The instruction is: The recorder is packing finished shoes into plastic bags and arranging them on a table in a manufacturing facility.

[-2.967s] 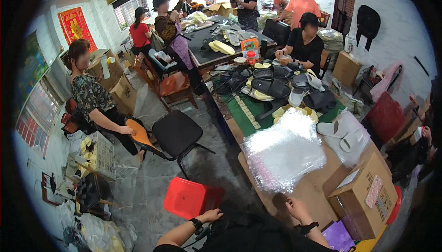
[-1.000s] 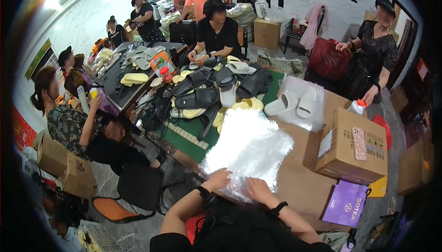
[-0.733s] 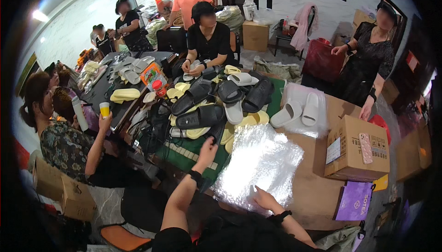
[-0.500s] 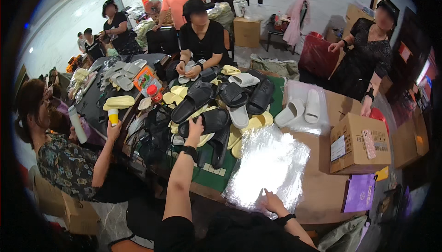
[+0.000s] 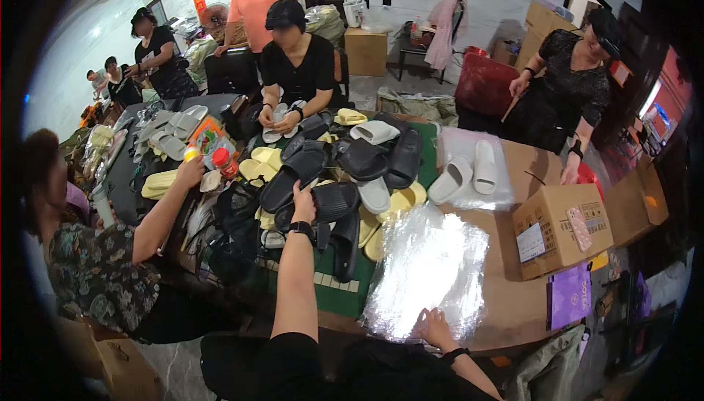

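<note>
Left hand (image 5: 303, 203) grasps black slipper (image 5: 323, 203), long axis crosswise; right hand (image 5: 434, 325) released on bag stack (image 5: 429, 269), nearer the person.

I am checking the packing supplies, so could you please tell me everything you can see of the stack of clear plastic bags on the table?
The stack of clear plastic bags lies flat on the brown table, glossy, crinkled and reflecting light. It is roughly rectangular, set slightly askew. The right hand rests on its near edge. Its far left corner meets the yellow slippers; the cardboard box stands to its right, apart.
</note>
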A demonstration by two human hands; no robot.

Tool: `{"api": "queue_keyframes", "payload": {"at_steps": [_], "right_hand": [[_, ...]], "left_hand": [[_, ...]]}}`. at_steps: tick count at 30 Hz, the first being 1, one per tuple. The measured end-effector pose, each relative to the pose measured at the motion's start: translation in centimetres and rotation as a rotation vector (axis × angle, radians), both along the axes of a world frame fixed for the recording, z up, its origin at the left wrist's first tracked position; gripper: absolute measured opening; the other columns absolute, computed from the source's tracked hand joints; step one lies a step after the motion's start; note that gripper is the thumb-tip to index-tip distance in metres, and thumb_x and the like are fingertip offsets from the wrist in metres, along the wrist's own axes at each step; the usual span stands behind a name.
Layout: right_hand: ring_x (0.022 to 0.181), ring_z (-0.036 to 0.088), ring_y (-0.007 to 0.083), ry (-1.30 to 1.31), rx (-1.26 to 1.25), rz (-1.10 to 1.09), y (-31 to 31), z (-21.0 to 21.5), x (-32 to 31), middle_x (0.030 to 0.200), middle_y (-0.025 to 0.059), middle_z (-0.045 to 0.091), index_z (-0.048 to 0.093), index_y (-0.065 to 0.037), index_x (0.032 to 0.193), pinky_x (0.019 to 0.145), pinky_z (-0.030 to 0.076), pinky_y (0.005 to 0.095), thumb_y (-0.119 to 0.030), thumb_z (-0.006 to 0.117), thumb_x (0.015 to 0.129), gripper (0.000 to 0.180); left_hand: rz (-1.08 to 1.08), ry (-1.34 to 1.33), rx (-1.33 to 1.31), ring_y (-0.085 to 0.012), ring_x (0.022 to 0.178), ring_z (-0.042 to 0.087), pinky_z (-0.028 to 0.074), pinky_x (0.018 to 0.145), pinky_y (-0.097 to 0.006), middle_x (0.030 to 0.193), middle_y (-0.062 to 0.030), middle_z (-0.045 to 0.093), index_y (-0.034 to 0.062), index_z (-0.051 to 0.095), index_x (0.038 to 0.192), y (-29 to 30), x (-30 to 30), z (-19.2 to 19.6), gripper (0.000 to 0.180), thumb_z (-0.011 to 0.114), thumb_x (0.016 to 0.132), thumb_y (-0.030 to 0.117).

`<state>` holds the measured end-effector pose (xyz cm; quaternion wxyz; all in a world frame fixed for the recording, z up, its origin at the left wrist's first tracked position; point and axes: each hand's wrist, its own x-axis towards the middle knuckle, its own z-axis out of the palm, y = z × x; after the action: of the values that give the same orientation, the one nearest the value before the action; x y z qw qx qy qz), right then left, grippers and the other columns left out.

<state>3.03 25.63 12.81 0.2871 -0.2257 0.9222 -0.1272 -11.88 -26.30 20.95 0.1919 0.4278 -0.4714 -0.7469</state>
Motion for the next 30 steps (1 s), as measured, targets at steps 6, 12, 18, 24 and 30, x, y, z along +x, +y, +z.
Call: {"api": "queue_keyframes", "payload": {"at_steps": [6, 12, 18, 24, 30], "right_hand": [[0.132, 0.021, 0.0483, 0.023, -0.005, 0.112, 0.7, -0.4, -0.5, 0.14, 0.0314, 0.027, 0.028, -0.002, 0.137, 0.111, 0.017, 0.0485, -0.036, 0.062, 0.082, 0.073], [0.132, 0.022, 0.0478, -0.005, 0.013, 0.127, 1.0, -1.2, -0.8, 0.138, 0.0338, 0.027, 0.026, 0.0, 0.137, 0.11, 0.015, 0.051, -0.035, 0.062, 0.081, 0.076], [0.131, 0.024, 0.046, -0.053, -0.115, 0.244, 1.6, -2.1, -2.3, 0.138, 0.0318, 0.029, 0.029, -0.006, 0.137, 0.11, 0.019, 0.0488, -0.034, 0.061, 0.081, 0.071], [0.124, 0.038, 0.0385, -0.162, -0.341, 0.208, 2.1, -1.7, -4.6, 0.128, 0.0259, 0.045, 0.036, 0.001, 0.132, 0.102, 0.033, 0.0426, -0.028, 0.062, 0.079, 0.066], [0.089, 0.064, 0.0281, -0.292, -0.674, -0.134, 4.1, -0.6, -7.6, 0.102, 0.0206, 0.064, 0.051, -0.001, 0.121, 0.077, 0.05, 0.0352, -0.018, 0.055, 0.086, 0.039]], "left_hand": [[0.054, 0.216, 0.189, -0.013, 0.057, 0.046, 0.04, 0.05, -0.027, 0.074, -0.0032, 0.05, 0.0126, 0.051, 0.103, 0.7, 0.9, 1.9, 0.018, 0.057, 0.086, 0.015], [0.104, 0.141, -0.005, -0.0182, 0.081, 0.056, 0.046, 0.067, -0.033, 0.091, -0.0073, 0.058, 0.003, 0.057, 0.106, 5.1, 4.1, 4.0, 0.029, 0.067, 0.08, 0.013], [0.101, 0.267, 0.285, -0.0232, 0.085, 0.058, 0.049, 0.071, -0.035, 0.088, -0.0098, 0.059, 0.0046, 0.057, 0.089, 12.1, 9.7, 5.8, 0.011, 0.063, 0.08, 0.007], [-0.054, 0.323, 0.657, -0.0259, 0.094, 0.053, 0.043, 0.092, -0.037, 0.094, -0.0117, 0.052, -0.0007, 0.049, 0.089, 24.7, 12.9, 8.0, 0.011, 0.056, 0.082, 0.004], [-0.001, 0.394, 0.753, -0.0241, 0.096, 0.051, 0.038, 0.101, -0.038, 0.095, -0.0103, 0.051, -0.0013, 0.049, 0.093, 34.3, 11.7, 5.5, 0.015, 0.056, 0.08, 0.003]]}}
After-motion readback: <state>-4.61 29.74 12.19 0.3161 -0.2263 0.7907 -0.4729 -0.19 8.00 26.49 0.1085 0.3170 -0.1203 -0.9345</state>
